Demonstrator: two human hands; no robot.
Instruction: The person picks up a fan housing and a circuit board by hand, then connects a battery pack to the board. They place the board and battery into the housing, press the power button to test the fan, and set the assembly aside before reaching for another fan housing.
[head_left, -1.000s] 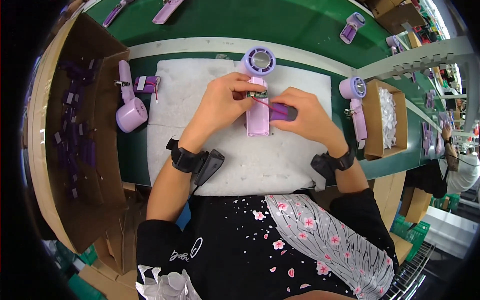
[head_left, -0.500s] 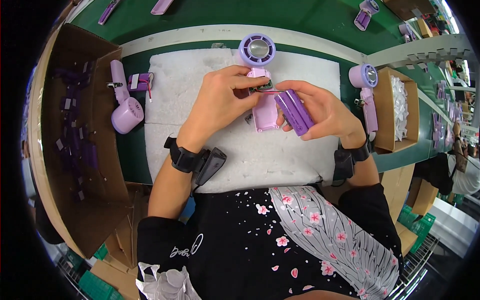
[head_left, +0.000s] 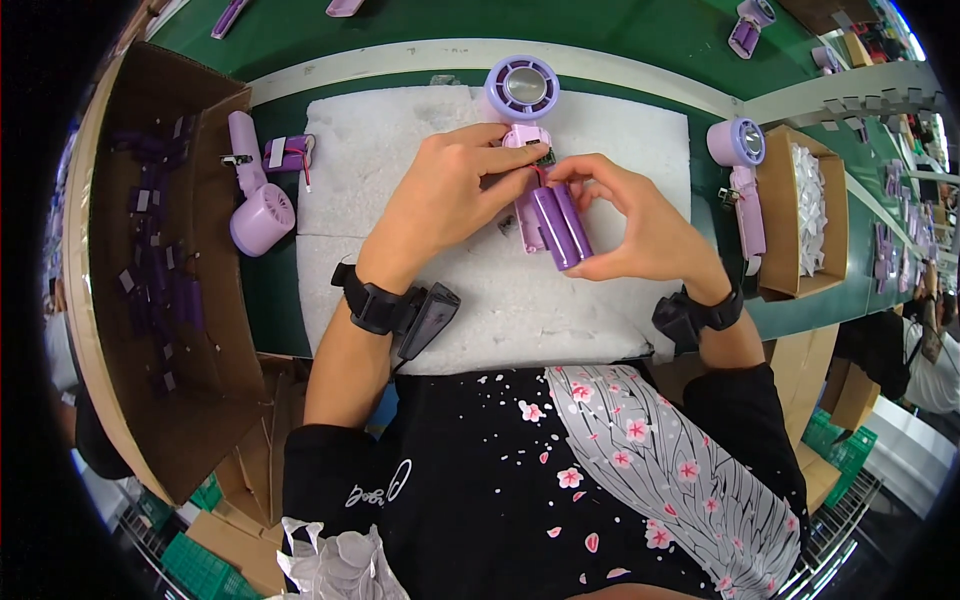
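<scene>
A lavender handheld fan point(head_left: 522, 88) lies on the white foam sheet, its round head at the far end and its pink handle shell point(head_left: 530, 232) open toward me. My left hand point(head_left: 440, 195) grips the handle near the neck, the index finger on the small green circuit board point(head_left: 546, 155); its thumb tip is partly hidden. My right hand point(head_left: 645, 225) holds a purple two-cell battery pack point(head_left: 562, 228) between thumb and fingers. The pack is over the lower handle shell and covers part of it. Red wires point(head_left: 541, 176) run between the pack and the board.
On the left are another fan point(head_left: 262, 218), a battery pack point(head_left: 288, 153) and a cardboard box point(head_left: 225, 330) of purple packs. At right, a third fan point(head_left: 745, 190) is beside a carton point(head_left: 838, 225) of white pieces. A pale rail point(head_left: 400, 62) crosses behind the foam sheet point(head_left: 390, 115).
My right hand has moved the battery pack left, over the handle shell, and turned it closer to the handle's line. My left hand stays at the board. The whole view has shifted slightly.
</scene>
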